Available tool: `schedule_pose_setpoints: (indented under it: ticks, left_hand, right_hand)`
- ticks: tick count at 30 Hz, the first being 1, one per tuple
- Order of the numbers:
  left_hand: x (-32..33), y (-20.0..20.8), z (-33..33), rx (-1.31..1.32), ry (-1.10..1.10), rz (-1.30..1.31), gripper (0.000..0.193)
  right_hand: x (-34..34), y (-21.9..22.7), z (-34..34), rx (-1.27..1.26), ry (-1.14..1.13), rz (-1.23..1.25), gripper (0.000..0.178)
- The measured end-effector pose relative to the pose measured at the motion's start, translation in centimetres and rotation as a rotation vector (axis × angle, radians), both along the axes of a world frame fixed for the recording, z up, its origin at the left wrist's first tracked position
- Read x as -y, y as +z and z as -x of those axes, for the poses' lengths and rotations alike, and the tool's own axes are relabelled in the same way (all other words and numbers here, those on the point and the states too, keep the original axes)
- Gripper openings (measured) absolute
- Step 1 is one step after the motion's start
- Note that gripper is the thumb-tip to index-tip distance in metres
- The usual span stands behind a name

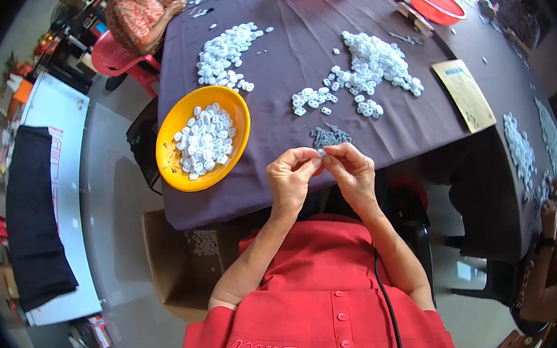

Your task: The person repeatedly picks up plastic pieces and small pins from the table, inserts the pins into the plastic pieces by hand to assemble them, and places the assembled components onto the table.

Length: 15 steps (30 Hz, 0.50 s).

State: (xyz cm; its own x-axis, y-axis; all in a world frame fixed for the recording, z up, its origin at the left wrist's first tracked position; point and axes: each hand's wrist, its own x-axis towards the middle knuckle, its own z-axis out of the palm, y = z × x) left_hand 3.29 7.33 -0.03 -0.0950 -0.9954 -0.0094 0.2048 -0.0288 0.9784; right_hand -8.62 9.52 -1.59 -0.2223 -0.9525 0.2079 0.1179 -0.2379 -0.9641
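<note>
Purple-grey tablecloth (pixel 282 61) under white pieces (pixel 375 63); floor (pixel 126 320) seemingly glossy.

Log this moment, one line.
left hand + right hand: pinching small white piece | just beyond: grey pile | left: yellow bowl with white pieces

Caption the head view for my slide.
Left hand and right hand pinch a small white plastic piece near piled slender grey pieces.
</note>
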Motion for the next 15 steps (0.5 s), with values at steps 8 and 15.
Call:
schedule_pose_setpoints:
  ticks: [8,15]
  left_hand:
    - [0.6,0.5,0.4,-0.209,0.036,-0.154,0.019]
    - [1.1,0.0,0.5,-0.189,0.038,-0.115,0.013]
  right_hand:
    - [0.6,1.7,0.6,-0.534,-0.081,0.204,0.028]
    - [1.9,1.4,1.0,-0.565,-0.007,0.249,0.03]
